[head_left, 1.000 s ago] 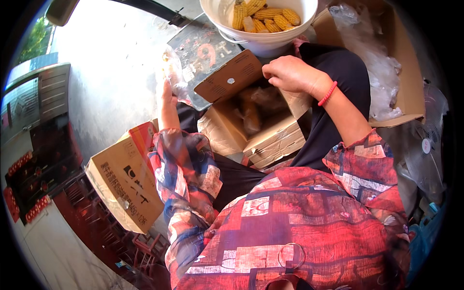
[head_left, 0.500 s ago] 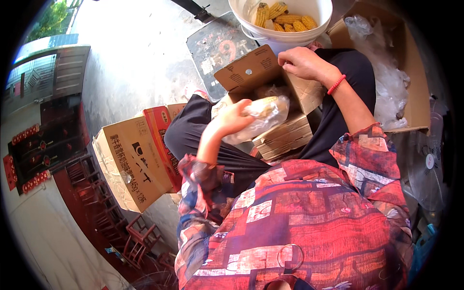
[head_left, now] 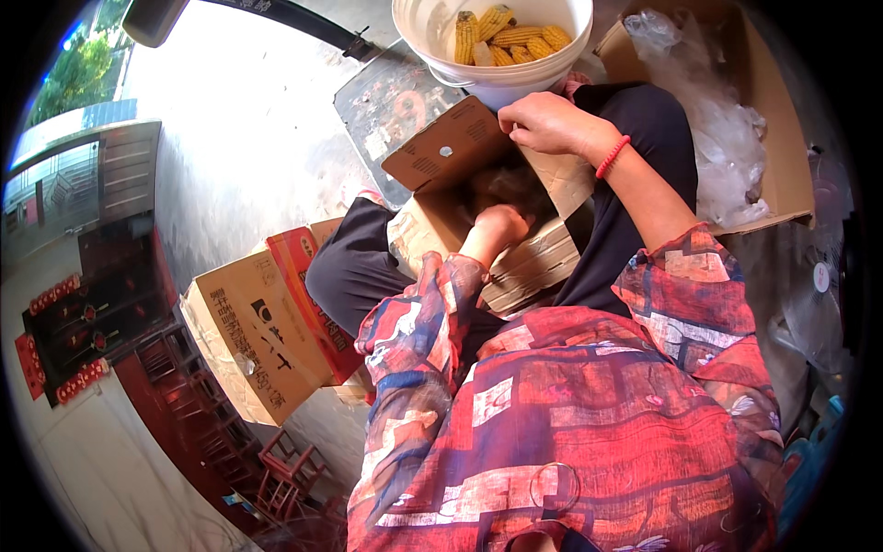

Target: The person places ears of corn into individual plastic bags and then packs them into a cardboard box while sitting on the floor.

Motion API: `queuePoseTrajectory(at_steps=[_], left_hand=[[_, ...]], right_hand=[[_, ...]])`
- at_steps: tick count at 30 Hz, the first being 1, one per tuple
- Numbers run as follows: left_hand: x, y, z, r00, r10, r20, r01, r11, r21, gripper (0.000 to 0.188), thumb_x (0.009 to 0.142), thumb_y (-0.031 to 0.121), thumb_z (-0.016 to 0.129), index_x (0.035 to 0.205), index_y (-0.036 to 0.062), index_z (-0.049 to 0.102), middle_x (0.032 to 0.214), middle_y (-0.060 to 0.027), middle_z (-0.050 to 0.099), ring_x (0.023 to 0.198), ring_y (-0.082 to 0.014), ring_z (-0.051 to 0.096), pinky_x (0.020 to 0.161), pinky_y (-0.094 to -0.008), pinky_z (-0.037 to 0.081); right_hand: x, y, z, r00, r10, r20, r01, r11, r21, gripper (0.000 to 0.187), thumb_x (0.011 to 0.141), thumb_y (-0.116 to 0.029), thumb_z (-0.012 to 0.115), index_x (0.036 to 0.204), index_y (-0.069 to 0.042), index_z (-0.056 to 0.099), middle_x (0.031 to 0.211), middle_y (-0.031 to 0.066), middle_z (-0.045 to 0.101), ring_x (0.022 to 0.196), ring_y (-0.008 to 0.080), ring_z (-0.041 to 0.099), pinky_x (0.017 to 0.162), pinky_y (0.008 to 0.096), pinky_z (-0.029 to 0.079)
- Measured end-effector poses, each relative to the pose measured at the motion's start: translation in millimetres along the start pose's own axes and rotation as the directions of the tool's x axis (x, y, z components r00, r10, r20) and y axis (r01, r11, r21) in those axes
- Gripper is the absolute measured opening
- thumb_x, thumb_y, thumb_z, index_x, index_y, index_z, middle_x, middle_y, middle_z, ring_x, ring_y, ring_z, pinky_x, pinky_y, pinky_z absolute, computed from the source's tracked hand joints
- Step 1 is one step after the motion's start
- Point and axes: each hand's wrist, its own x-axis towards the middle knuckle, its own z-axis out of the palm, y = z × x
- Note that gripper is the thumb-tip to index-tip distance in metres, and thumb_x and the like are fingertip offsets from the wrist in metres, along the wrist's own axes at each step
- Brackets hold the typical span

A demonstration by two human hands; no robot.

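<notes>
An opened cardboard box (head_left: 451, 145) stands between my legs with its flaps spread. Into its dark inside reaches my left hand (head_left: 501, 225), whose fingers are hidden. Some clear plastic (head_left: 515, 184) shows dimly beyond that hand; whether the hand still holds the bagged corn cannot be made out. At the top of the box's right flap (head_left: 559, 179) rests my right hand (head_left: 549, 122), fingers curled closed over the cardboard edge. Several yellow corn cobs (head_left: 518, 37) lie in a white bucket (head_left: 504, 81) just past the box.
On the right, another cardboard box (head_left: 782, 138) holds crumpled clear plastic bags (head_left: 727, 129). To the left stand a brown printed carton (head_left: 258, 331) and a red one (head_left: 313, 285). A worn dark board (head_left: 368, 120) lies beyond my box. Wooden stools (head_left: 290, 465) are at lower left.
My left hand has moved from above the box, where it held a clear bag with corn, down into the box. My right hand stays at the flap. The whole view has shifted slightly.
</notes>
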Motion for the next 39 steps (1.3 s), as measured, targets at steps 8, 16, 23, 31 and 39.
queuePoseTrajectory(at_steps=[8,16,23,31,39], left_hand=[[-6,-4,21,0.985,0.139,-0.100,-0.149,0.983,-0.104,0.029,0.078,0.028,0.054,0.093,0.0082,0.068,0.097,-0.0161,0.064,0.092,-0.0329,0.061,0.080,-0.0393,0.048],[34,-46,61,0.954,0.243,-0.174,-0.276,0.940,-0.200,0.032,0.071,0.018,0.056,0.101,0.0107,0.066,0.101,-0.0160,0.063,0.096,-0.0340,0.059,0.083,-0.0386,0.047],[2,-38,40,0.943,0.263,-0.204,-0.309,0.919,-0.244,0.031,0.072,0.020,0.057,0.101,0.0128,0.067,0.100,-0.0172,0.063,0.095,-0.0338,0.059,0.083,-0.0382,0.047],[-85,-74,-53,0.740,0.402,-0.540,-0.543,0.831,-0.125,0.024,0.077,0.013,0.062,0.100,0.0089,0.066,0.099,-0.0132,0.063,0.100,-0.0243,0.058,0.079,-0.0322,0.049],[-75,-149,-83,0.520,-0.129,-0.844,-0.464,0.787,-0.406,0.058,0.070,0.013,0.072,0.124,0.0073,0.050,0.110,-0.0122,0.059,0.102,-0.0193,0.056,0.079,-0.0321,0.048]], right_hand=[[-1,0,1,0.998,0.025,0.061,-0.023,0.999,-0.037,0.012,0.074,-0.011,0.053,0.081,-0.005,0.060,0.078,0.0134,0.062,0.078,0.0324,0.059,0.069,0.0416,0.046],[-1,4,2,0.993,0.062,0.100,-0.055,0.996,-0.076,0.015,0.074,-0.012,0.055,0.085,-0.007,0.063,0.083,0.0140,0.064,0.083,0.0323,0.060,0.073,0.0416,0.047],[2,3,4,0.989,0.060,0.138,-0.051,0.997,-0.065,0.015,0.074,-0.012,0.055,0.085,-0.006,0.063,0.084,0.0142,0.064,0.083,0.0327,0.060,0.073,0.0413,0.047],[-1,7,5,0.985,0.084,0.153,-0.071,0.994,-0.089,0.016,0.073,-0.012,0.055,0.085,-0.006,0.064,0.082,0.0148,0.064,0.082,0.0330,0.060,0.072,0.0415,0.047],[-4,21,8,0.983,0.180,-0.020,-0.180,0.958,-0.222,0.024,0.074,-0.012,0.055,0.098,-0.007,0.057,0.102,0.0161,0.057,0.096,0.0343,0.055,0.078,0.0433,0.046]])
